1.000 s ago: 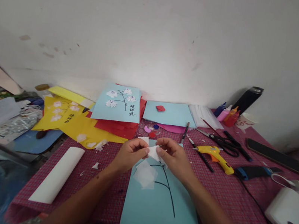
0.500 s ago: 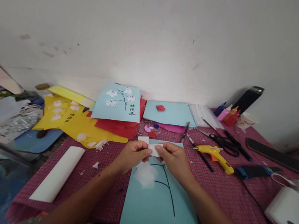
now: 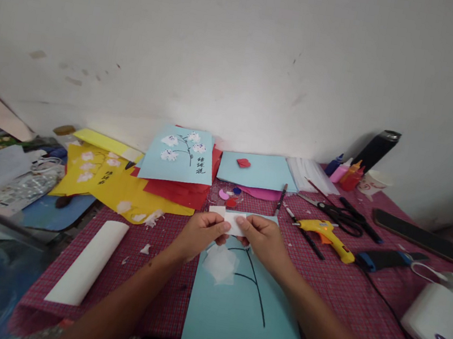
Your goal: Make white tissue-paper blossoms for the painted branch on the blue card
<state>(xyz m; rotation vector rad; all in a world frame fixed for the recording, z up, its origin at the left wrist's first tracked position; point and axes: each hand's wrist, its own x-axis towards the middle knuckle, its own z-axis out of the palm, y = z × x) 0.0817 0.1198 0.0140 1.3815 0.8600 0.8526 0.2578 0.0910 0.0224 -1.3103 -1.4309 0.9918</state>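
Note:
A small white piece of paper is stretched between my two hands, above the top of a light blue sheet. My left hand pinches its left side between thumb and fingers. On its right side, my right hand grips in the same way. White paper also shows just above the left fingers; I cannot tell whether it is the same piece. Below the hands, the blue sheet bears a drawn black branch and a patch of overlapping thin white paper.
On the right lie a yellow glue gun, black scissors, a phone and a white device. A rolled white sheet lies left. Behind stand a finished flower picture, paint bottles and a black flask.
The white paper between my thumbs shows a flatter, wider face now. Both hands stay in nearly the same place.

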